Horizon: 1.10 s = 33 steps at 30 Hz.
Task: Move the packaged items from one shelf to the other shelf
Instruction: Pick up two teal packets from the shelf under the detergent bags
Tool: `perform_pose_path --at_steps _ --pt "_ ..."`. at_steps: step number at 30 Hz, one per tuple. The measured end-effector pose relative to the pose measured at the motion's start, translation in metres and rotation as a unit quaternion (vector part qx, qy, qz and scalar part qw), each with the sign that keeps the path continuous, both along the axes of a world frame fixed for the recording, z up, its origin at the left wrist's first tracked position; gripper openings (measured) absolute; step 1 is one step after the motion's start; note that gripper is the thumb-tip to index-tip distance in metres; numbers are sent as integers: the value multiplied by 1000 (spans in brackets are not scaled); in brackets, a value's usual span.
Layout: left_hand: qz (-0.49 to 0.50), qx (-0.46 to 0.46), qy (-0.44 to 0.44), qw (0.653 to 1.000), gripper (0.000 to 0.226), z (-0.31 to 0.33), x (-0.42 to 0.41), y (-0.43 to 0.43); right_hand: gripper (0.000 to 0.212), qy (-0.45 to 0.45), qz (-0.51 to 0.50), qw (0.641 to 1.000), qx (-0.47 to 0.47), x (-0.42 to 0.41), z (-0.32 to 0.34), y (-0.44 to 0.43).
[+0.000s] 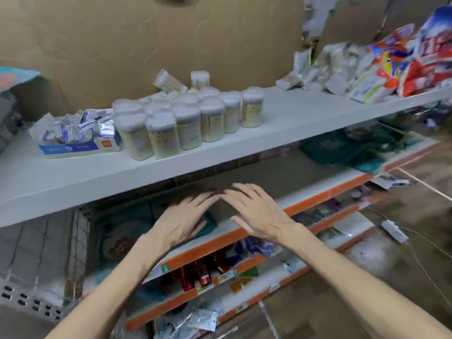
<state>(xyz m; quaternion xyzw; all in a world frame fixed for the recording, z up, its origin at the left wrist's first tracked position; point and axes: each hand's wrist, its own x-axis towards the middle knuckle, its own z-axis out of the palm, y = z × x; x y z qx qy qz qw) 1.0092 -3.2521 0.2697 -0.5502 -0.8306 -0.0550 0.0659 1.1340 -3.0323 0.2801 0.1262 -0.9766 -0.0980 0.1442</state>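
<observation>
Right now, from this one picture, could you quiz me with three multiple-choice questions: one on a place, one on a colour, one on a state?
1. The clear swab tubs stand on: A the white upper shelf; B the floor; C an orange-edged shelf.
2. The lower shelves' front edges are: A green; B orange; C black.
3. The blue-and-white carton is: A sealed; B open, full of small packs; C empty.

Answers: 1 A, the tubs cluster on the white board. 2 B, orange strips run along them. 3 B, packs heap above its rim.

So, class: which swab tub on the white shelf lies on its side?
The back-left tub, tipped over on top of the group; the other tubs stand upright.
</observation>
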Motion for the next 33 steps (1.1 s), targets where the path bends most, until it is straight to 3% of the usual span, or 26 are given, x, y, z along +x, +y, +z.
perform_pose_path --at_steps 5,19,26,33 --pt "-66 9 81 995 86 12 58 59 61 -26 -57 998 1 95 6 60" --pt "-188 27 6 982 73 3 270 283 60 7 -254 961 -110 366 -14 232" --pt "-173 -3 10 985 80 -8 302 385 60 47 -341 921 -180 420 -42 307" --pt "-178 -18 9 984 83 -29 314 525 59 29 -370 915 -156 428 -57 441"
